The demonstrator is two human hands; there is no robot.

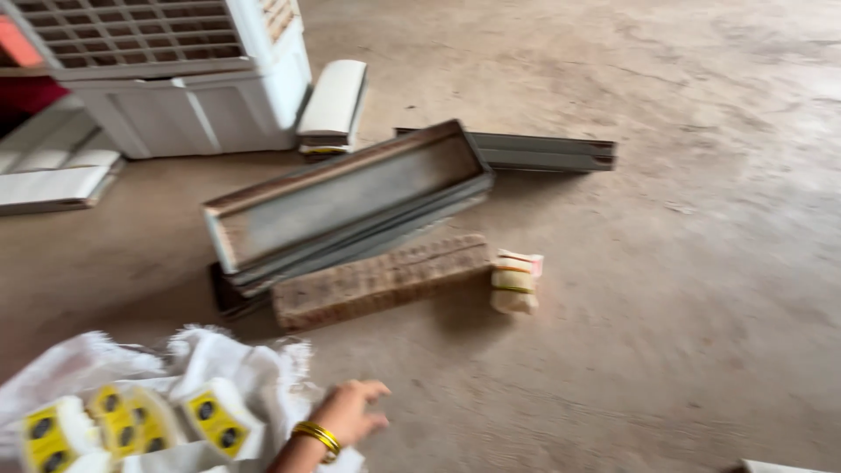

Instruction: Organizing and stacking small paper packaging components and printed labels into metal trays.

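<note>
Here, one hand, with gold bangles at the wrist, fingers loosely spread and gripping nothing, resting at the edge of a white woven sack; which hand it is cannot be told. Sack lies on the concrete floor at lower left, open, holding white packets with yellow labels. Beyond: a long grey metal tray stacked on similar channels, a brown block just beside it, a small banded bundle, a white air cooler at upper left.
</note>
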